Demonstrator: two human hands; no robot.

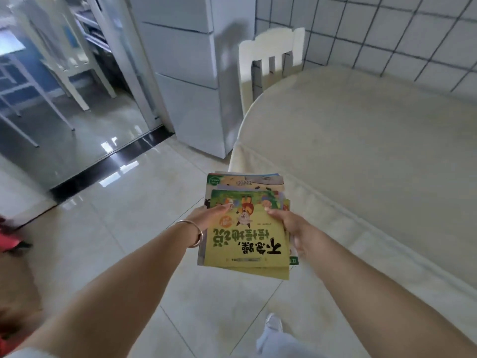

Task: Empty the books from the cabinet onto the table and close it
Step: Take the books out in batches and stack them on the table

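Hands clasped around book stack

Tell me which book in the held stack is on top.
The yellow-green book with the fox picture and big green characters lies uppermost; the others only peek out beneath it. Left hand and right hand grip the stack.

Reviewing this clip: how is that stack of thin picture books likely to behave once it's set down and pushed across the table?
The stack of books looks thin and soft-covered, so probably bendy. Its edges are already staggered between left hand and right hand, so glossy covers may slide apart. The table cloth might bunch.
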